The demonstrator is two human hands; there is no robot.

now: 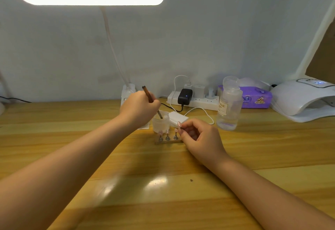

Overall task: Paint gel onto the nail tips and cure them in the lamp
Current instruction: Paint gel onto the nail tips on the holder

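A: Where's the brush point(148, 94)?
B: Left hand point(139, 107) grips it, tip dipped in the frosted gel jar point(161, 123).
A: And the nail tips?
B: Right hand point(198, 136) pinches one nail tip point(179, 124); three stand on the holder point(167, 140) at the jar's six o'clock.

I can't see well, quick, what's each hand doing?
Left hand: holds the brush, dipping into the jar.
Right hand: pinches a nail tip.
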